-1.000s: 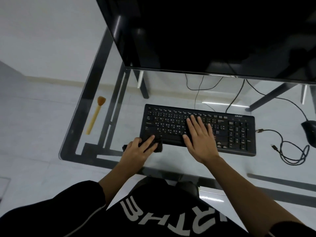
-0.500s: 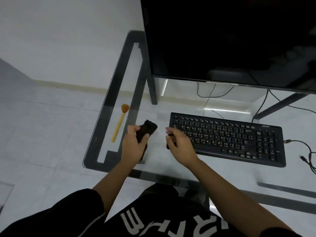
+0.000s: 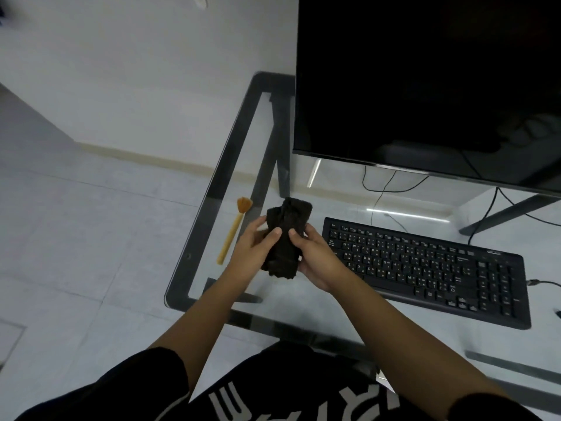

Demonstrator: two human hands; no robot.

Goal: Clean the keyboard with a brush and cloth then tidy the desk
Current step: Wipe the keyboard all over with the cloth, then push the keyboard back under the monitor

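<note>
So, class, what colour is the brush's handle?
Light tan; the brush has orange-brown bristles. The head view shows it best.

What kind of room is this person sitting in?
Most likely a home or small office computer desk. A large dark monitor stands on a glass-topped desk above a black keyboard, with cables trailing behind. The plain tiled floor and bare wall do not say which.

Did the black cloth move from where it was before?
Yes. The cloth left the keyboard's front edge and went leftward and up; both hands now hold it above the glass, between the brush and keyboard.
</note>
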